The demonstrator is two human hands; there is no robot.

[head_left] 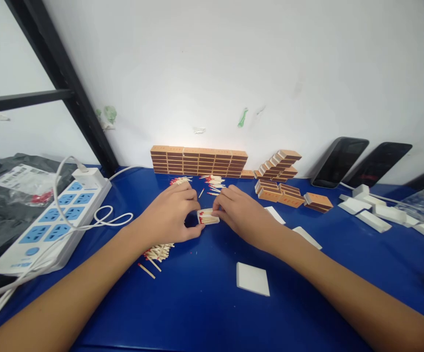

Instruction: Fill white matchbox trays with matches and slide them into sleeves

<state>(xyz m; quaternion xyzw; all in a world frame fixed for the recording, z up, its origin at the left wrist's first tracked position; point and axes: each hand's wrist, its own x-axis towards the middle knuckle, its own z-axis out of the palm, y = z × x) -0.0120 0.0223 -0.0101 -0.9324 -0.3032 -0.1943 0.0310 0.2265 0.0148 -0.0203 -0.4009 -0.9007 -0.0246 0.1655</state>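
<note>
A small white matchbox tray [212, 220] with red-tipped matches [207, 213] in it sits between my hands on the blue tabletop. The thumb and forefinger of my left hand [173, 210] close on its left end. At the right end, my right hand [239, 212] has its fingers pinched together on the tray; whether a match is also between those fingertips is hidden. A pile of loose matches [160, 251] lies partly under my left wrist. Behind my hands are two more heaps, one at left [181, 180] and one at right [215, 182].
Stacked matchboxes [199, 161] line the wall, with leaning matchboxes [278, 165] to their right. White trays [373, 221] lie scattered at right, and a white tray [253, 279] lies in front. Two phones [338, 161] lean on the wall. A power strip [54, 220] with cables is at left.
</note>
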